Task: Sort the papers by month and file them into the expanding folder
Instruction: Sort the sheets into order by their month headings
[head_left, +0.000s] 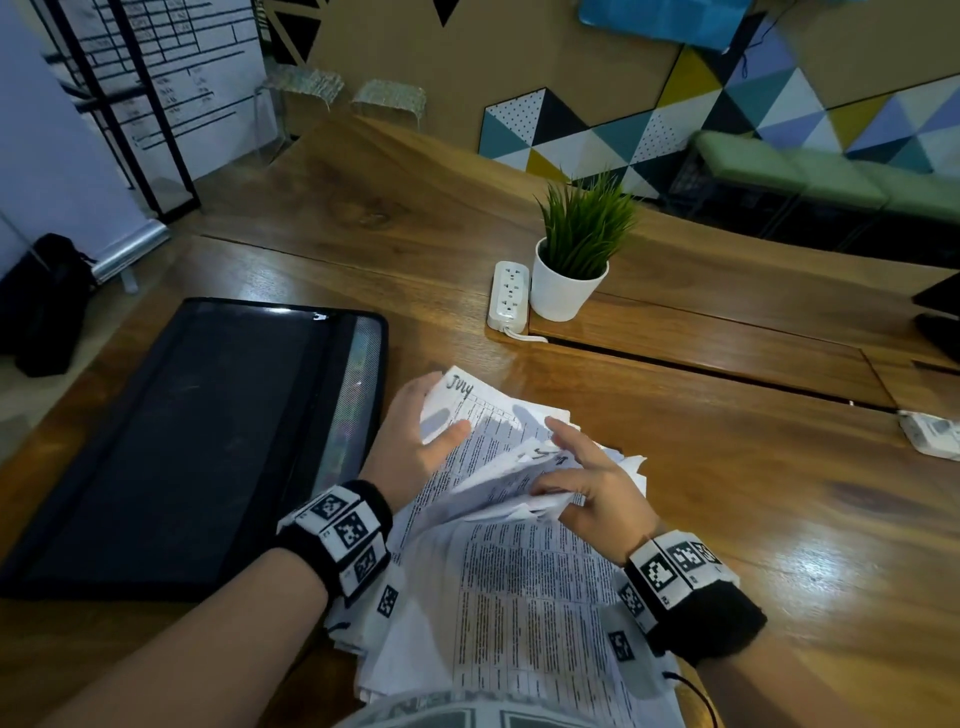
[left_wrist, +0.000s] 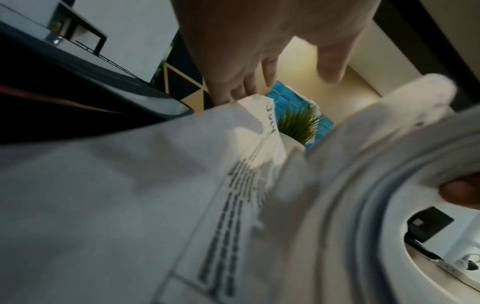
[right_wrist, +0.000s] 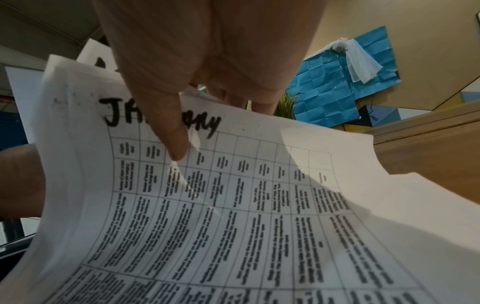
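A stack of printed papers (head_left: 519, 587) lies on the wooden table (head_left: 753, 509) close to my body. My left hand (head_left: 439, 413) holds the top left corner of a sheet marked "July" (head_left: 467, 397), thumb on its front and fingers behind; the same July sheet (left_wrist: 262, 115) shows in the left wrist view. My right hand (head_left: 550, 457) pinches several lifted, curled sheets. In the right wrist view its thumb (right_wrist: 174, 131) lies across a sheet headed "January" (right_wrist: 207, 205), with the other fingers behind the sheet. The black expanding folder (head_left: 197, 441) lies flat to the left of the papers.
A potted green plant (head_left: 571, 260) and a white power strip (head_left: 509, 296) stand behind the papers. A small white device (head_left: 930, 434) and a black object (head_left: 940, 312) sit at the right edge. Bare table lies to the right of the stack.
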